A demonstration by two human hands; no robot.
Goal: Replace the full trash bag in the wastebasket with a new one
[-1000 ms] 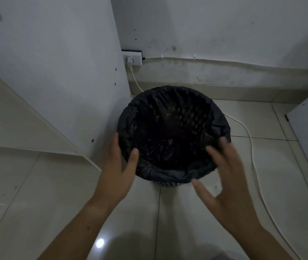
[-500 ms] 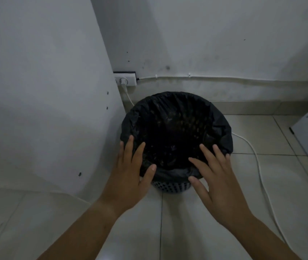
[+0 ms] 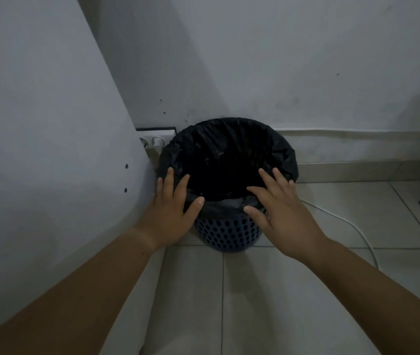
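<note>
Hands have closed in over the past second: left hand (image 3: 170,216) and right hand (image 3: 280,219) now rest, fingers (image 3: 170,178) spread flat, on the near rim of the black trash bag (image 3: 229,129) lining the blue wastebasket (image 3: 226,237) in the wall corner on the floor (image 3: 280,303) — probably seating the liner.

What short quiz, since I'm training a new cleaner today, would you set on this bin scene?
1. True or false: the black bag is folded over the rim of the blue basket.
2. Where is the wall socket? A: behind the basket, to its left. B: on the floor in front of it. C: to its right.
3. Fill in: the left hand and right hand lie at the bag's near rim with fingers ____ (straight or curled).
Key: 1 true; 2 A; 3 straight.
</note>
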